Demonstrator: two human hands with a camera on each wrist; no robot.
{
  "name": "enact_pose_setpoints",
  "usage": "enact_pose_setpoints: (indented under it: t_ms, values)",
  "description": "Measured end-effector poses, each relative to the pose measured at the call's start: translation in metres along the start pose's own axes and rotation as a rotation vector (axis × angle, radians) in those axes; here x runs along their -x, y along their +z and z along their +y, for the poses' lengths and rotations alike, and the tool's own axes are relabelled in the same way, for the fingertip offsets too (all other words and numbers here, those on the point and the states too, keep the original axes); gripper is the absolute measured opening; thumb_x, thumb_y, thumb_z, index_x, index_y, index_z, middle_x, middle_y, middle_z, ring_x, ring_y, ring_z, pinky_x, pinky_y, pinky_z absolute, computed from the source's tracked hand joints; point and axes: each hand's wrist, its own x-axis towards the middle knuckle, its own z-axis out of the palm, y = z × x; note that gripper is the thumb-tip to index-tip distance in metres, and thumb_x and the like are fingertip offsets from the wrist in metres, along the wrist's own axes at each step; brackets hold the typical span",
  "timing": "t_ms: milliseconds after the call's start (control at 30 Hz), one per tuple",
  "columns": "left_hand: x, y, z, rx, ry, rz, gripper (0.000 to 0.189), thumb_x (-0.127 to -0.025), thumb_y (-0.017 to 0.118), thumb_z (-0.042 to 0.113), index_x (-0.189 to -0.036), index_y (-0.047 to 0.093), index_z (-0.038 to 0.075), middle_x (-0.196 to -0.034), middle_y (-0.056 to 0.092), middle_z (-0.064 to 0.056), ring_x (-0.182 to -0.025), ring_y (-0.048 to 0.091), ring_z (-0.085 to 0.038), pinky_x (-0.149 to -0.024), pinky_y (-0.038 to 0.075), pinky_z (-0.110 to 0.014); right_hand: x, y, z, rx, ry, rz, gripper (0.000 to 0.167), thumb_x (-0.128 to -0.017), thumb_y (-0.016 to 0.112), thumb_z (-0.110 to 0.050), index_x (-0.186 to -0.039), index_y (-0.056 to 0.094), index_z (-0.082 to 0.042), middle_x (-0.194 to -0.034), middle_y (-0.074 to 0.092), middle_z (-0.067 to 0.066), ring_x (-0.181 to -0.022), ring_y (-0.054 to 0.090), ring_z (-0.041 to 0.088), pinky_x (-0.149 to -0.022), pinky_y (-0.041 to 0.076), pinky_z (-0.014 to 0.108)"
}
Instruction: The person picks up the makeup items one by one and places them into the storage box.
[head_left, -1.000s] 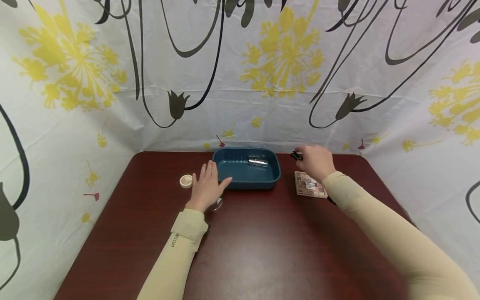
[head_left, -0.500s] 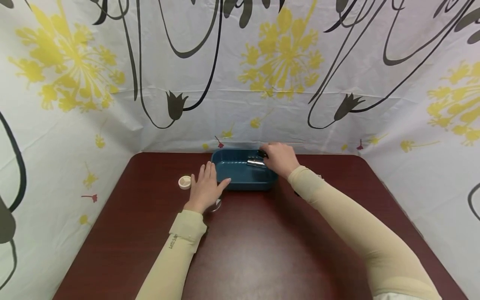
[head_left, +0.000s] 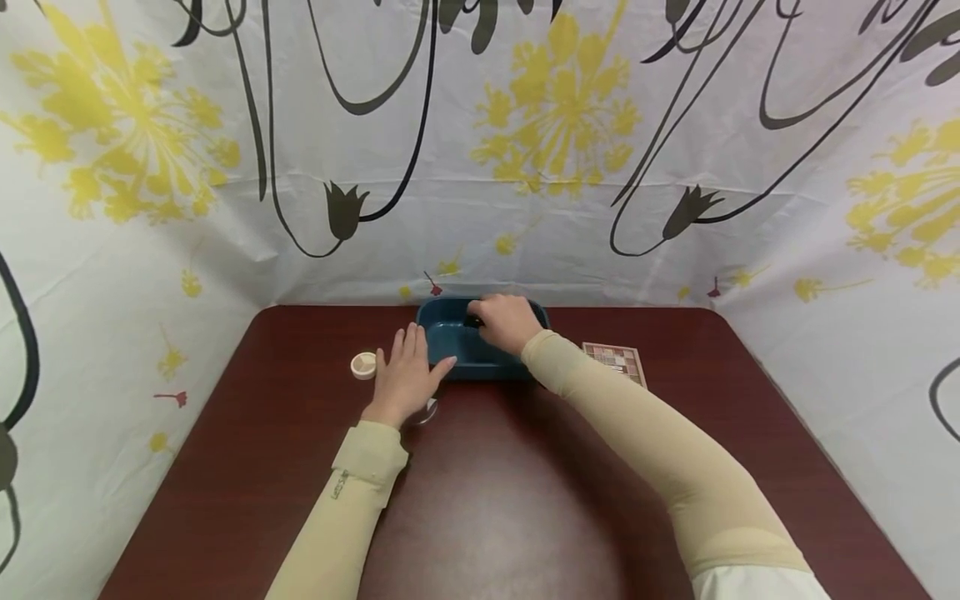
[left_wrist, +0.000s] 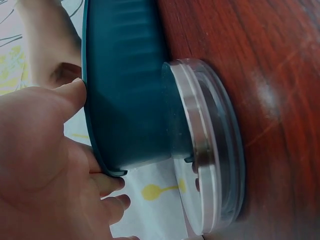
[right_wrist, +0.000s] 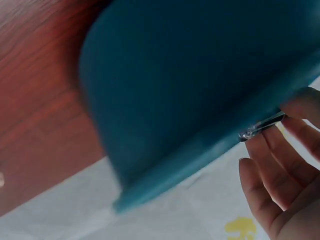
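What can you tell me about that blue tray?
The blue tray is an open-topped, dark teal rectangle with rounded corners and a narrow rim, apparently plastic, faintly ridged on its outer wall. It stands flat near the far edge of the table. The left hand touches its rim near one corner; the right hand hides part of the inside, its contact unclear.

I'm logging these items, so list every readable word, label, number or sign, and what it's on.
"Lets", probably: on the left sleeve; the remaining lettering is too blurred to read.
Palette: any print is too small to read.
Blue tray and clear round container: no lettering visible.
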Motion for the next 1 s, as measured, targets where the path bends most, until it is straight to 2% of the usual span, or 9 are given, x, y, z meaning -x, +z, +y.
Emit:
enact_pose_setpoints:
  t_ms: [233, 500, 733, 1000]
  values:
    - [0.002, 0.001, -0.003, 0.004, 0.005, -0.006, 0.088, -0.103, 0.042, 0.06, -0.16, 0.014, 0.0, -0.167, 0.008, -0.018, -0.153, 0.003, -0.035, -0.115, 0.005, -0.067, -0.01, 0.012, -0.014, -0.019, -0.036, -0.058, 0.031, -0.092, 0.074, -0.016, -0.123, 0.073, -0.018, -0.104, 0.072, 0.004, -0.079, 0.068, 0.018, -0.067, 0.058, 0.036]
    - [0.0, -0.001, 0.0, 0.005, 0.017, 0.009, 0.087, -0.103, 0.045, 0.058, -0.16, 0.015, 0.0, -0.167, 0.009, -0.018, -0.153, 0.004, -0.034, -0.116, 0.007, -0.067, -0.017, 0.014, -0.015, -0.012, -0.043, -0.118, 0.033, -0.092, 0.073, -0.014, -0.125, 0.072, -0.017, -0.107, 0.072, 0.005, -0.085, 0.069, 0.019, -0.074, 0.059, 0.037]
    - [-0.002, -0.002, -0.001, -0.008, 0.007, -0.015, 0.088, -0.103, 0.042, 0.06, -0.161, 0.01, 0.003, -0.168, 0.005, -0.015, -0.154, 0.0, -0.032, -0.117, 0.004, -0.065, -0.024, 0.023, -0.014, 0.028, -0.041, -0.143, 0.032, -0.093, 0.073, -0.016, -0.125, 0.073, -0.018, -0.106, 0.073, 0.003, -0.083, 0.069, 0.019, -0.072, 0.059, 0.036]
    - [-0.001, 0.001, -0.001, -0.018, 0.004, 0.015, 0.088, -0.102, 0.044, 0.06, -0.161, 0.015, 0.001, -0.167, 0.01, -0.016, -0.154, 0.004, -0.033, -0.116, 0.008, -0.066, -0.03, 0.036, -0.014, 0.074, -0.037, -0.136, 0.03, -0.093, 0.073, -0.018, -0.122, 0.074, -0.022, -0.104, 0.074, -0.001, -0.083, 0.069, 0.016, -0.072, 0.058, 0.035]
